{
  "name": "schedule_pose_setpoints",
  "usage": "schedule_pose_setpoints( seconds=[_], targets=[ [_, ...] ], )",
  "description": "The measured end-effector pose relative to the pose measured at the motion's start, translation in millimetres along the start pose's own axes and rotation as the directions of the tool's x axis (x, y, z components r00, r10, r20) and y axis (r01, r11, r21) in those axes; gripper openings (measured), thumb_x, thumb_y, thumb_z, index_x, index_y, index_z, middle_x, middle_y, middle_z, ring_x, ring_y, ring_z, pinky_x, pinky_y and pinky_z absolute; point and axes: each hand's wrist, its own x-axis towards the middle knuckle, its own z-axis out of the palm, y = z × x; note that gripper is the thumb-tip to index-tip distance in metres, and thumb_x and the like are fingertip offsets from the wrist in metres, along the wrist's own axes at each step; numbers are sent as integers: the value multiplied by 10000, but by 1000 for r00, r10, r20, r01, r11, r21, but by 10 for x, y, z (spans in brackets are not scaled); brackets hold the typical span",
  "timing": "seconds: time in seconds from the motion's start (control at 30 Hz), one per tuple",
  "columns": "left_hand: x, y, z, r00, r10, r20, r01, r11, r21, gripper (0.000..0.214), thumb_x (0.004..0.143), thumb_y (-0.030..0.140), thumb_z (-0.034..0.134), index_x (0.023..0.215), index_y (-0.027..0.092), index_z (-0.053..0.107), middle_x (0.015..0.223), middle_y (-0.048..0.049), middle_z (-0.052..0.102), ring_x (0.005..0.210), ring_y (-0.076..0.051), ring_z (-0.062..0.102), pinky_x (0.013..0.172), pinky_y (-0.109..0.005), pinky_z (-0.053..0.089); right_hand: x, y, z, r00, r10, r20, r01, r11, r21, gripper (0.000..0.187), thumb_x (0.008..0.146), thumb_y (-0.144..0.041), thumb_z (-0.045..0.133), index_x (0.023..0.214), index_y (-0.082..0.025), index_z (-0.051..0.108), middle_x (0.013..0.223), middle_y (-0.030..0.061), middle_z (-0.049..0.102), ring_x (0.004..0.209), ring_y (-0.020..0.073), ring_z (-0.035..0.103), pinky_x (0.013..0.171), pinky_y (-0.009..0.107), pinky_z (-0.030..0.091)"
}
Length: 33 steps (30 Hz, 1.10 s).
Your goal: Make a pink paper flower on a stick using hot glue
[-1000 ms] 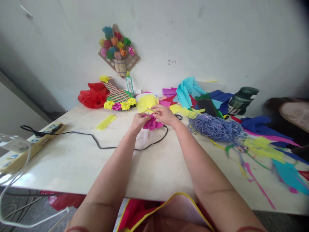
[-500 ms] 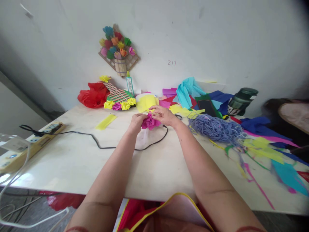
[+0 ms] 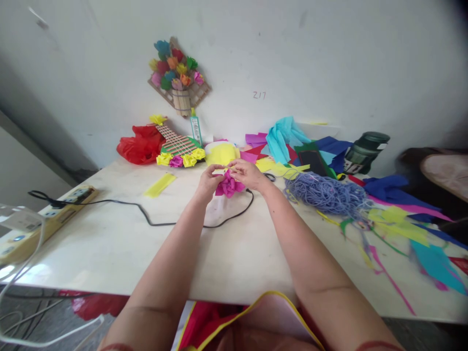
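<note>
Both my hands meet over the far middle of the white table (image 3: 109, 243). My left hand (image 3: 209, 179) and my right hand (image 3: 249, 174) pinch a crumpled magenta paper flower (image 3: 228, 186) between their fingertips, holding it just above the tabletop. A thin yellow strip runs between the fingertips above the flower. Beyond the hands lies a yellow paper piece (image 3: 221, 154).
A black cable (image 3: 153, 222) loops from a power strip (image 3: 44, 217) at the left edge to under my hands. A pile of purple string (image 3: 325, 192), coloured paper scraps (image 3: 402, 224), a dark jar (image 3: 363, 152), a glue bottle (image 3: 196, 128) and a red bag (image 3: 141, 144) crowd the back and right.
The flower has been turned slightly between my fingers and my left fingertips have lifted above it. The arms stay in place.
</note>
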Motion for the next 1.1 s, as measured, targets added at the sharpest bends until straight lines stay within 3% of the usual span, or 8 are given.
schedule_pose_setpoints(
  seconds=[0.3,0.53,0.8,1.1],
  targets=[
    [0,27,17,992,-126,-1,126,992,4,186,522,225,642,690,154,605,553,16,585,467,-102,516,462,-212,364,0,7,46,997,61,-37,-63,997,-42,114,765,-151,612,660,-180,644,1008,49,658,932,159,639,856,311,500],
    [22,-1,-9,986,-164,33,162,985,54,215,520,253,641,698,134,651,580,-6,595,492,-111,516,471,-224,388,4,16,60,996,75,-42,-78,994,-78,142,775,-152,604,638,-181,628,1016,57,659,905,162,634,833,312,501],
    [-28,36,-2,977,-190,96,181,979,93,282,514,211,628,794,182,602,548,38,565,470,-108,499,488,-237,452,7,33,59,997,64,-34,-66,995,-70,169,775,-161,579,608,-179,594,1044,58,658,904,163,635,822,308,506],
    [20,12,-28,968,-212,132,214,977,-4,247,516,288,707,695,148,610,572,13,562,462,-97,481,442,-216,363,13,10,56,998,63,-20,-64,997,-53,129,794,-182,591,684,-172,658,1062,71,654,953,175,632,863,320,486]
  ],
)
